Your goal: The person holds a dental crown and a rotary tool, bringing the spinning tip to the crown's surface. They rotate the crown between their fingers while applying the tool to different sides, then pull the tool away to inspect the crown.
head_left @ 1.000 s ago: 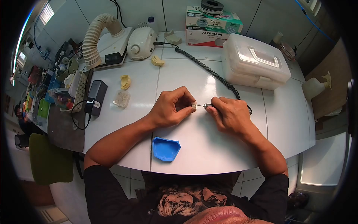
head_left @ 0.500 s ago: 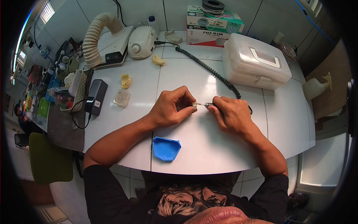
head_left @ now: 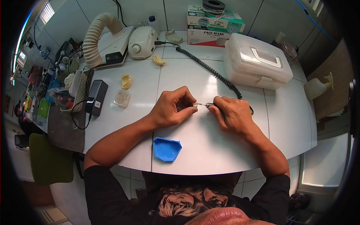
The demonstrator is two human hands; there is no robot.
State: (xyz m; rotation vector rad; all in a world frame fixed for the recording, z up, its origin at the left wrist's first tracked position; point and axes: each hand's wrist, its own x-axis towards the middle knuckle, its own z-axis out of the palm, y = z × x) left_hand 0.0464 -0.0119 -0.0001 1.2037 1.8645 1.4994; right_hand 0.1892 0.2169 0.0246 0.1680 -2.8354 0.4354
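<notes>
Between the thumb and fingertips of my left hand (head_left: 173, 107) is pinched a small whitish tooth-like piece (head_left: 195, 105), too small to make out fully. My right hand (head_left: 233, 115) is closed round a rotary handpiece (head_left: 210, 105), its thin bit pointing left and meeting or nearly meeting the piece. From behind that hand a coiled black cord (head_left: 210, 67) runs to the white control unit (head_left: 143, 43). In front of my left forearm lies a blue angular tray (head_left: 167, 150) on the white table (head_left: 210, 157).
Yellowish dental casts (head_left: 126, 81) and a small clear box (head_left: 122, 98) lie to the left. A black power box (head_left: 98, 98) and a hosed dust extractor (head_left: 108, 52) stand beyond. Face mask boxes (head_left: 210, 36) and a translucent case (head_left: 258, 62) stand at the back right.
Both hands hold nearly the same position, with the bit still at the whitish piece. Nothing else has visibly moved.
</notes>
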